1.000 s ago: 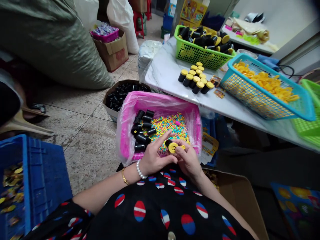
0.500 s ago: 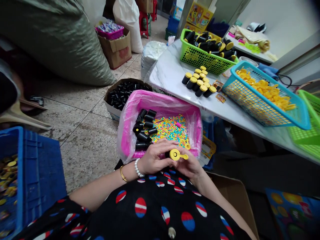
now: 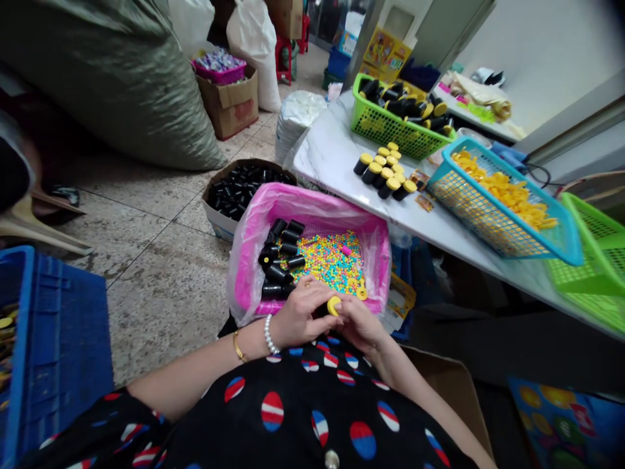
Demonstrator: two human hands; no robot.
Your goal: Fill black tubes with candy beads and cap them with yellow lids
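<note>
Over the near rim of the pink basin (image 3: 248,277), we held one black canister (image 3: 321,310) between our two hands, which were close together. Our left hand (image 3: 306,306) was curled around its body, and our right hand (image 3: 362,326) pinched at the yellow cap (image 3: 333,305), with the thumb at its edge; the fingertips underneath were hidden from us. A moment before, this cap showed an open round hole and a small tab sticking out to the side. Now its face looked smooth and whole, so we judged that the tab was folded over and the canister was closed, or nearly closed. In this it resembled the capped canisters (image 3: 385,174) standing on the table (image 3: 327,150). Some loose canisters (image 3: 280,274) lay in the basin, beside small coloured balls (image 3: 325,260).
</note>
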